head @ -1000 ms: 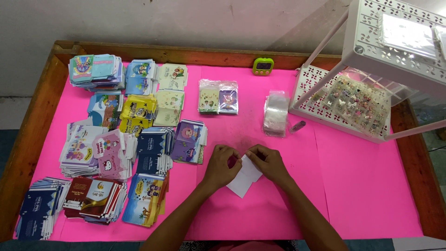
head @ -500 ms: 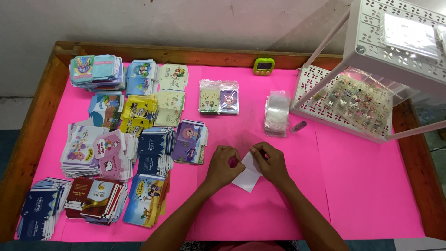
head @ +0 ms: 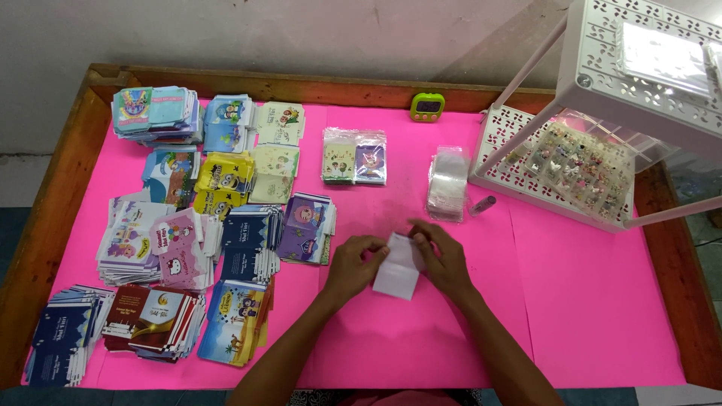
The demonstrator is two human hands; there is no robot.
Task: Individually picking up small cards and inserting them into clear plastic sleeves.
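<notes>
A small white paper envelope (head: 397, 270) lies on the pink table cover (head: 421, 338) near the middle front. My left hand (head: 353, 268) pinches its left edge with the fingertips. My right hand (head: 443, 257) grips its upper right edge. The envelope stands nearly upright in the view, its plain white side up. Both hands rest low over the table.
Stacks of colourful printed envelopes (head: 188, 225) fill the left half. Two bagged packs (head: 353, 156) and a pile of clear sleeves (head: 447, 183) lie behind my hands. A green timer (head: 426, 107) sits at the back edge. A white perforated rack (head: 594, 113) holds small trinkets at right.
The white envelope has turned from a diagonal tilt to nearly upright between my hands. My right hand shifted slightly up and away.
</notes>
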